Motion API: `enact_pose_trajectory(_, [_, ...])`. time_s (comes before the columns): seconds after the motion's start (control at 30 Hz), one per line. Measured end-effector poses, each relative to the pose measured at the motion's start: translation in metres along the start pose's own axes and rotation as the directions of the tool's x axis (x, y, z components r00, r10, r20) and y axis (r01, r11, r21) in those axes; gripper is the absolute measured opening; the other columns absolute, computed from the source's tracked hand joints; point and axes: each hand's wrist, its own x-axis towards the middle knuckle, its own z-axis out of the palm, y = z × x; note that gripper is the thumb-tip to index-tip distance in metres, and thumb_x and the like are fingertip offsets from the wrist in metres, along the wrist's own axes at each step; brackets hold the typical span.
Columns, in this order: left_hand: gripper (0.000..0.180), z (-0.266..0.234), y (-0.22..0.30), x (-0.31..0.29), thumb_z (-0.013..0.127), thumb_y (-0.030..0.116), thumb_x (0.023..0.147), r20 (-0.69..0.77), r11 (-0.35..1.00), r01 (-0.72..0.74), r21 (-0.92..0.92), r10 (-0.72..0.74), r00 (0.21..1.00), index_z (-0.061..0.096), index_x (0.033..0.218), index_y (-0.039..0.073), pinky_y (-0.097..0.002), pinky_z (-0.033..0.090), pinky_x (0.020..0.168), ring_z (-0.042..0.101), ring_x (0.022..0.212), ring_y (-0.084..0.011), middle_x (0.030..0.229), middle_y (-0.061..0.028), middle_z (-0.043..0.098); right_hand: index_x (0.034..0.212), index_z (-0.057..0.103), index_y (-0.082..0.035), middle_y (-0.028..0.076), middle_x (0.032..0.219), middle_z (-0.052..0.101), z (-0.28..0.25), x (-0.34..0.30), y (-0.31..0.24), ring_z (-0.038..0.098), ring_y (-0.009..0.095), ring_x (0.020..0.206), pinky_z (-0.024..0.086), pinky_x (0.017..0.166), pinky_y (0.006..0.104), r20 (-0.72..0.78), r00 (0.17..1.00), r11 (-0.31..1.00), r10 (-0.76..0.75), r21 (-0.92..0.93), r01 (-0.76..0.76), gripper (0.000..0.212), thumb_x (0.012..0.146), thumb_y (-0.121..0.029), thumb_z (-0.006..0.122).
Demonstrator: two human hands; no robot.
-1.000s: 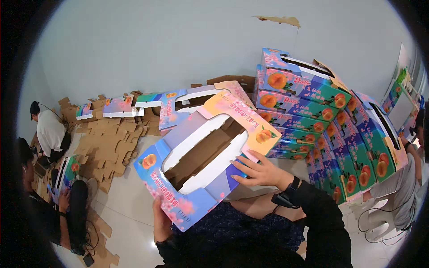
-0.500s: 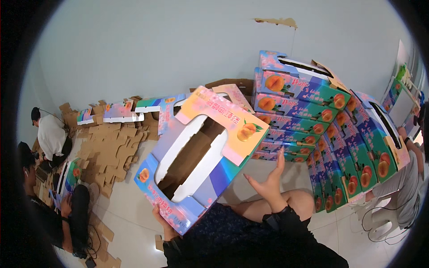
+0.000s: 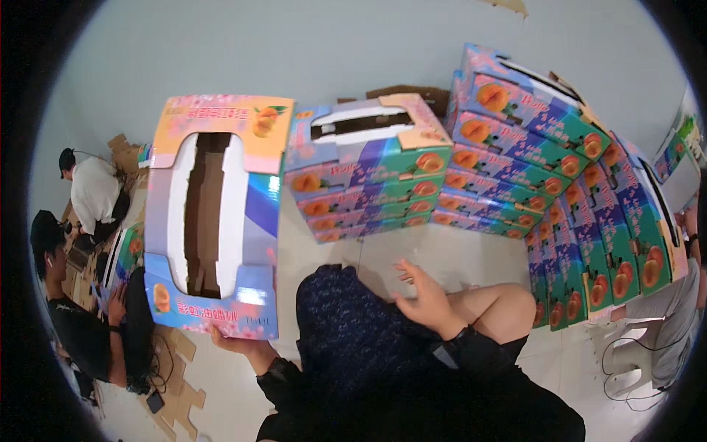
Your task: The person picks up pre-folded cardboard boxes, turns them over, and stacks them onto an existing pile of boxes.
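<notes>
My left hand (image 3: 237,344) grips the lower edge of a printed fruit carton (image 3: 263,195). The carton is tilted so its top faces me, with a long opening between two white flaps and brown inside. My left fingers are partly hidden under it. My right hand (image 3: 431,303) hovers over my lap, fingers apart, touching no carton. Just right of the held carton, a stack of like cartons (image 3: 368,168) stands on the floor.
A taller carton stack (image 3: 508,132) and a leaning row of cartons (image 3: 600,236) stand to the right. Two people (image 3: 96,193) sit at the left; another person (image 3: 674,302) is at the right edge beside a white stool (image 3: 635,365). Flat cardboard (image 3: 177,390) lies at lower left.
The carton has moved left and turned straighter in my left hand, uncovering the middle stack. My right hand has dropped slightly left and its fingers curl more. The view has shifted.
</notes>
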Motion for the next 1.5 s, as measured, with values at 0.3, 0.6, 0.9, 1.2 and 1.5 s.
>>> enact_pose_trajectory(0.3, [0.063,0.018,-0.003,-0.011,0.067,0.036,0.08,-0.278,0.884,-0.225,0.41,0.356,0.892,0.03,0.122,0.008,-0.0388,0.052,0.059,0.057,0.089,-0.0253,0.116,-0.0148,0.047,0.135,0.043,-0.007,0.013,0.104,0.063,0.016,-0.048,0.045,0.063,0.021,0.081,0.05,0.072,0.0292,-0.143,0.957,0.959,0.253,-0.093,-0.267,0.057,0.081,-0.006,0.061])
enact_pose_trajectory(0.6, [0.059,-0.122,-0.048,0.018,0.052,0.055,0.084,-0.38,0.958,0.188,0.216,-0.095,0.92,0.045,0.123,0.011,-0.0366,0.047,0.077,0.054,0.096,-0.0212,0.115,-0.0087,0.052,0.133,0.045,-0.008,0.013,0.098,0.061,0.034,-0.048,0.06,0.064,0.023,0.072,0.052,0.065,0.0321,-0.101,0.953,0.944,0.287,-0.143,-0.299,0.054,0.081,-0.007,0.061])
enact_pose_trajectory(0.9, [0.064,-0.15,-0.069,0.027,0.048,0.051,0.086,-0.262,0.89,0.235,0.39,-0.138,0.955,0.044,0.132,0.006,-0.0415,0.045,0.091,0.051,0.115,-0.0275,0.123,-0.0104,0.053,0.133,0.044,-0.009,0.013,0.099,0.061,0.037,-0.053,0.077,0.065,0.026,0.073,0.052,0.064,0.0326,-0.075,0.942,0.929,0.328,-0.157,-0.336,0.054,0.082,-0.009,0.062])
enact_pose_trajectory(1.2, [0.064,-0.08,-0.068,0.037,0.068,0.019,0.08,0.239,0.124,-0.306,0.944,0.384,0.892,0.043,0.131,-0.009,-0.0393,0.03,0.108,0.039,0.13,-0.0346,0.138,-0.0233,0.043,0.127,0.05,-0.011,0.012,0.099,0.061,0.042,-0.054,0.086,0.065,0.026,0.078,0.052,0.067,0.0346,-0.065,0.943,0.929,0.327,-0.162,-0.334,0.05,0.079,-0.009,0.062])
enact_pose_trajectory(1.5, [0.087,-0.097,-0.143,0.067,0.058,0.065,0.076,0.543,-0.495,-0.556,0.668,-0.186,0.819,0.038,0.14,0.009,-0.0565,0.023,0.105,0.034,0.131,-0.0384,0.142,-0.024,0.037,0.124,0.052,-0.009,0.014,0.09,0.061,0.045,-0.048,0.07,0.062,0.028,0.076,0.05,0.066,0.0356,0.047,0.971,0.937,0.236,-0.276,-0.215,0.047,0.078,-0.01,0.064])
